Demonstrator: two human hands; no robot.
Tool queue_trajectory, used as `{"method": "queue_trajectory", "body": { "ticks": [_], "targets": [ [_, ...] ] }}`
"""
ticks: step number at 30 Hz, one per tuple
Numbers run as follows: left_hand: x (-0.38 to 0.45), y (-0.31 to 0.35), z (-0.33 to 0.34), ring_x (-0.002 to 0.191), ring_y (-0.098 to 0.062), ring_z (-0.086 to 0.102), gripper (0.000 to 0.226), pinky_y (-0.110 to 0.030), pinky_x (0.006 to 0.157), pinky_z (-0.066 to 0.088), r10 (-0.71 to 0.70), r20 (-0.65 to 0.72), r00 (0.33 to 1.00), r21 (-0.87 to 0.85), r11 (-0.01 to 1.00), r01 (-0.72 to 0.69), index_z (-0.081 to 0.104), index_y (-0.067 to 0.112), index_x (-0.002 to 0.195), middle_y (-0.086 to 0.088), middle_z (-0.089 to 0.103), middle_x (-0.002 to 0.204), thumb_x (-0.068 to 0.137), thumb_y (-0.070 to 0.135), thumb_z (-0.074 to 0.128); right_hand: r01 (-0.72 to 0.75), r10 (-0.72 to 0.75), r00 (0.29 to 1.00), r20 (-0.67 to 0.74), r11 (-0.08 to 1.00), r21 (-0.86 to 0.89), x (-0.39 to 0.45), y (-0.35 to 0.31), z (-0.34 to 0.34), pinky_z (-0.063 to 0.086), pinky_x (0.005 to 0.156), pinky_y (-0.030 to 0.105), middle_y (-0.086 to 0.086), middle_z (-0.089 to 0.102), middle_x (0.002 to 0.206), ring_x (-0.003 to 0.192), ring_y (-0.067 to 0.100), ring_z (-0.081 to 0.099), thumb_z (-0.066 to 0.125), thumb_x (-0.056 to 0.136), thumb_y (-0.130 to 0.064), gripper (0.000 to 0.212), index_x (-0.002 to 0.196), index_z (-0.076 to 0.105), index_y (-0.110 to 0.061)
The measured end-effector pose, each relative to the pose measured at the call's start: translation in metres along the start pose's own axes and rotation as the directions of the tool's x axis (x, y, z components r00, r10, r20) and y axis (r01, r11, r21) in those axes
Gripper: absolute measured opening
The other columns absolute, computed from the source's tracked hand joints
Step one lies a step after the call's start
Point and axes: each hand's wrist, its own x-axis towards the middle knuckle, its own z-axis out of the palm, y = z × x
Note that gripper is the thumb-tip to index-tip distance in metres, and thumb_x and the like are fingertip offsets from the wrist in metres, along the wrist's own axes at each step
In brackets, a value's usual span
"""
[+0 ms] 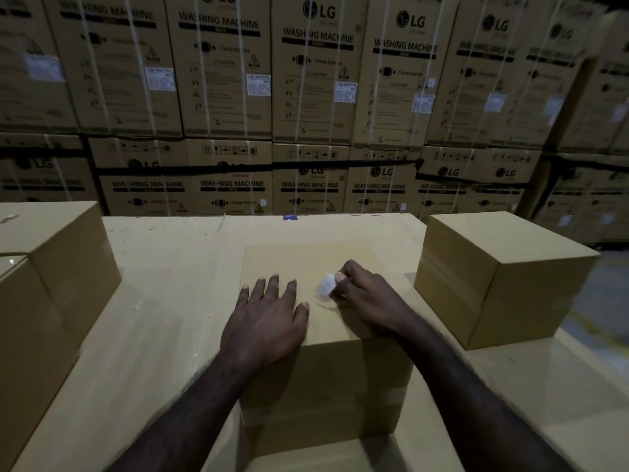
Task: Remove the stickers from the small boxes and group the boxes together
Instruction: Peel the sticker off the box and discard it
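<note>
Plain brown cardboard box (306, 301) nearest, centred on tan bench (163, 301), left hand (265, 321) flat, fingers spread on box top, right hand (367, 298) pinching small white sticker (326, 284), second brown box (503, 277) well apart at right

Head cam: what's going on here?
A person is peeling a white sticker off the top of the middle small box. The left hand lies flat on the box top, steadying it; the right hand pinches the sticker. Another small box stands apart at right.
</note>
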Motion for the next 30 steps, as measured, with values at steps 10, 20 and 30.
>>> {"method": "queue_trajectory", "body": {
  "ticks": [10,20,30],
  "targets": [
    [0.001,0.0,0.0,0.149,-0.026,0.002,0.062,-0.047,0.12,0.003,-0.004,0.004,1.0,0.008,1.0,0.004,0.008,0.024,0.155,-0.007,0.003,0.162,0.1,0.052,0.016,-0.085,0.081,0.992,-0.093,0.996,-0.032,0.0,0.003,-0.008,0.04,0.065,0.034,0.01,0.062,0.099,0.08,0.021,0.056,0.034,0.104,-0.033,0.025,0.105,0.05,-0.013],
    [0.003,-0.001,0.004,0.149,-0.025,0.003,0.061,-0.045,0.118,0.002,-0.007,-0.015,1.0,0.007,1.0,0.007,0.008,0.026,0.154,-0.006,0.004,0.162,0.1,0.053,0.016,-0.01,0.01,1.0,-0.002,1.0,-0.023,-0.016,-0.002,-0.007,0.04,0.064,0.031,0.002,0.063,0.087,0.075,0.016,0.056,0.037,0.104,-0.033,0.024,0.099,0.053,-0.015],
    [0.005,-0.002,0.004,0.149,-0.022,0.004,0.061,-0.046,0.12,0.006,-0.019,-0.006,1.0,0.003,1.0,0.019,0.01,0.029,0.154,-0.004,0.005,0.162,0.099,0.055,0.018,0.024,-0.032,0.994,-0.101,0.997,-0.08,-0.002,-0.001,0.005,0.041,0.059,0.027,0.003,0.063,0.095,0.076,0.013,0.058,0.037,0.103,-0.035,0.024,0.111,0.052,-0.018]
  ]
}}
